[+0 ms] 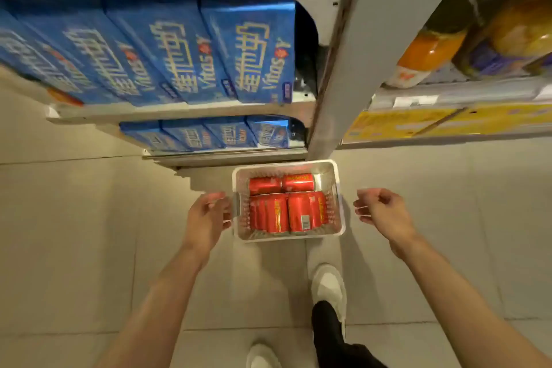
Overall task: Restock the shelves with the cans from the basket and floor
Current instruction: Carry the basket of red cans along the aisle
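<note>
The white mesh basket (340, 203) sits on the tiled floor (89, 233) between the two hands, at the foot of the shelf unit (185, 112). It holds red cans (286, 212) lying on their sides: two across the far end, the others lengthwise at the near end. The left hand (209, 218) lies against the basket's left rim, fingers relaxed and extended toward it; whether they touch it cannot be determined. The right hand (380, 212) hovers just right of the basket, apart from it, fingers loosely curled, holding nothing. Blue cartons (185, 48) fill the shelves beyond the hands.
</note>
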Motion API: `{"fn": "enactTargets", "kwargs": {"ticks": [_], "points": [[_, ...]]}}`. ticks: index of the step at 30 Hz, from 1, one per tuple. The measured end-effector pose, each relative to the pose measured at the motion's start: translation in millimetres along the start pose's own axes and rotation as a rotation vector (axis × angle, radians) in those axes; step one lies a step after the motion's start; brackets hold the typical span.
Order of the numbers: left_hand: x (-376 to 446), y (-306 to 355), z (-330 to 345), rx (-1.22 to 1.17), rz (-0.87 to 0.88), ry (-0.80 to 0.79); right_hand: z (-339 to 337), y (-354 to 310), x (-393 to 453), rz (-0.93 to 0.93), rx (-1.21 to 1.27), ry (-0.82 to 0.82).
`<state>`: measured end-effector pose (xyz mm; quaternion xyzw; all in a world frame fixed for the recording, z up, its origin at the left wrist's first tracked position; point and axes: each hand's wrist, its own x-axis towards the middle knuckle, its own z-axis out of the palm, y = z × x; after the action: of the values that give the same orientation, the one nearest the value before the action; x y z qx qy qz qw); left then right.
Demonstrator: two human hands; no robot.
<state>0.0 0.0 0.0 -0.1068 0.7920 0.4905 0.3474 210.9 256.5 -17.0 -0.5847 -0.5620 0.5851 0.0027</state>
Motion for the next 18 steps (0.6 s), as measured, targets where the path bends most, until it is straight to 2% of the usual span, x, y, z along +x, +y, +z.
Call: {"fn": "enactTargets", "kwargs": {"ticks": [6, 12, 14, 18], "points": [[90.6, -97.7, 31.7, 0.133, -0.025, 0.026, 45.1, 82.9, 105.7, -0.042, -0.153, 0.054], [136.8, -133.5, 45.1, 0.207, 0.145, 0.218, 69.7, 121.6, 141.3, -0.105, -0.218, -0.042], [142.8, -136.1, 45.0, 0.242, 0.159, 0.202, 75.2, 124.9, 141.5, -0.114, -0.208, -0.055], [150.1, -143.6, 49.1, 0.323, 0.079, 0.098, 85.0, 125.6, 140.1, -0.083, -0.136, -0.057]]}}
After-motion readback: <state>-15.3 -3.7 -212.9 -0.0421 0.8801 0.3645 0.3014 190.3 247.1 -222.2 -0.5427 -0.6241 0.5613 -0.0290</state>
